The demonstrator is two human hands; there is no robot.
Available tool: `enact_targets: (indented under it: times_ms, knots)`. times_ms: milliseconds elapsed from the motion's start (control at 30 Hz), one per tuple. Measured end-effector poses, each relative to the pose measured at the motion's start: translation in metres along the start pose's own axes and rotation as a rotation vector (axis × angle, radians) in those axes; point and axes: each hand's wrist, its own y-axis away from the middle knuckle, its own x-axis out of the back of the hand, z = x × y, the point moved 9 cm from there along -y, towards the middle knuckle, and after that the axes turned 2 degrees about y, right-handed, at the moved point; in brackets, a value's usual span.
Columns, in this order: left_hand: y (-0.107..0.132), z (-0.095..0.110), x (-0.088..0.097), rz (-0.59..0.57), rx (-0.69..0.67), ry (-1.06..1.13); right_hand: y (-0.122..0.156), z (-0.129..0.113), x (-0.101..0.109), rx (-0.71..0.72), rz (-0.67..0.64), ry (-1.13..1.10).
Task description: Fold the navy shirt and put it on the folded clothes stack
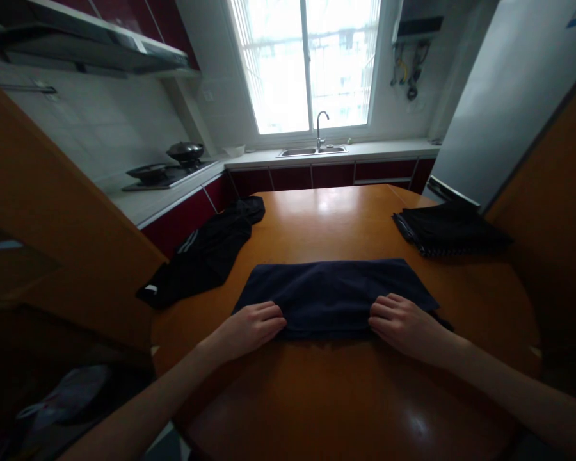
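A dark navy folded garment (333, 291) lies flat in front of me as a wide band on the wooden table (326, 227). My left hand (256, 325) grips its near left edge with curled fingers. At the near right edge, my right hand (398, 322) is closed on the same cloth, thumb side inward. What kind of garment it is cannot be made out. A bit of darker cloth shows beyond the right hand.
A black garment with white stripes (211, 246) lies loosely over the table's left edge. Folded black clothes (451, 228) are stacked at the right. Beyond the table are a sink (300, 152), a stove (173, 176) with pans, and a fridge (504, 96).
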Motion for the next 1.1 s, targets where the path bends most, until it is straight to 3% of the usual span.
enact_targets:
  times_ms: [167, 367, 433, 500, 533, 600, 667, 733, 800, 867, 1100]
  knots:
    - [0.002, 0.0, 0.001, 0.009, 0.031, 0.141, 0.003, 0.005, -0.001, -0.023, -0.043, -0.046]
    - [-0.006, -0.009, 0.003, -0.089, 0.067, 0.275, 0.005, 0.002, 0.0, -0.02, -0.132, -0.251]
    - [-0.026, -0.023, 0.011, -0.007, 0.139, 0.265, -0.01, 0.005, 0.005, -0.038, -0.126, -0.348]
    - [-0.054, -0.041, 0.015, 0.126, 0.242, 0.223, -0.035, 0.017, 0.011, -0.124, -0.04, -0.383]
    - [-0.069, -0.048, 0.011, 0.169, 0.286, 0.188, -0.05, 0.027, 0.012, -0.194, 0.026, -0.369]
    - [-0.099, -0.056, -0.011, 0.141, 0.328, 0.104, -0.078, 0.047, 0.006, -0.358, 0.142, -0.3]
    - [-0.12, -0.062, -0.042, 0.04, 0.362, 0.03, -0.099, 0.058, -0.016, -0.467, 0.121, -0.203]
    - [-0.127, -0.064, -0.068, -0.04, 0.369, -0.012, -0.109, 0.064, -0.045, -0.52, 0.027, -0.146]
    - [-0.119, -0.07, -0.079, -0.049, 0.402, -0.028, -0.104, 0.07, -0.067, -0.545, -0.054, -0.126]
    - [-0.102, -0.083, -0.078, -0.021, 0.474, -0.029, -0.088, 0.079, -0.079, -0.586, -0.101, -0.118]
    - [-0.013, -0.135, -0.065, -0.058, 0.724, -0.042, -0.01, 0.135, -0.077, -0.801, -0.195, -0.042]
